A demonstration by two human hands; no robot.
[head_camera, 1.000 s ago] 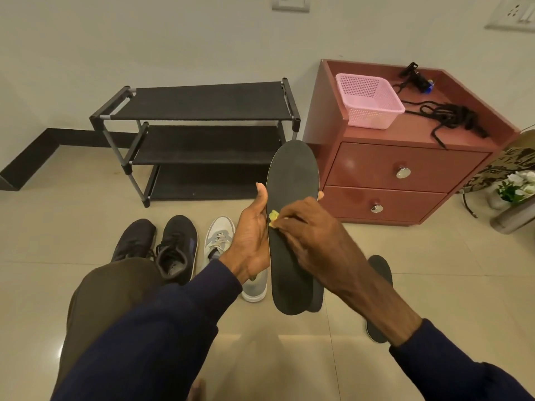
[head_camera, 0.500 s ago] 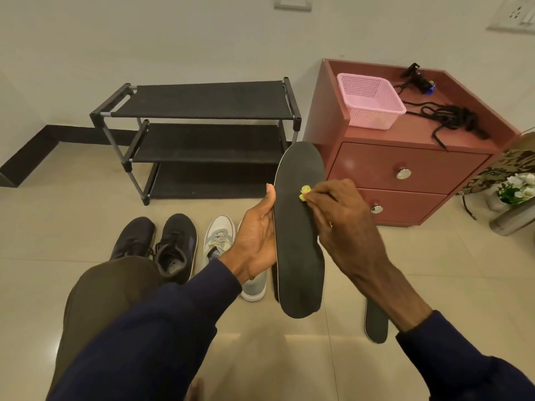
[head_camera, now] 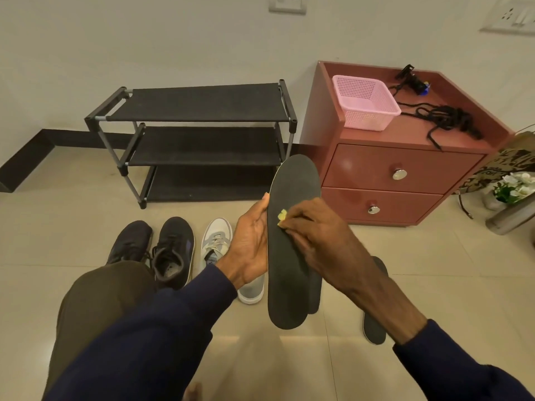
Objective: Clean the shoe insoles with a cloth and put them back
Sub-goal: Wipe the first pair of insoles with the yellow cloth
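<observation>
My right hand (head_camera: 318,235), pinching a small yellow cloth (head_camera: 282,214), should press evenly from far toe to near heel of the flat black insole (head_camera: 285,285) my left hand (head_camera: 250,244) grips.

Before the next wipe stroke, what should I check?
1. Left hand grips the insole by its edge: ok.
2. Right hand holds the cloth against it: ok.
3. Insole wiped clean: cannot tell.
4. Grey shoe upright on the floor: ok.
5. Spare insole on the floor already cleaned: cannot tell.
</observation>
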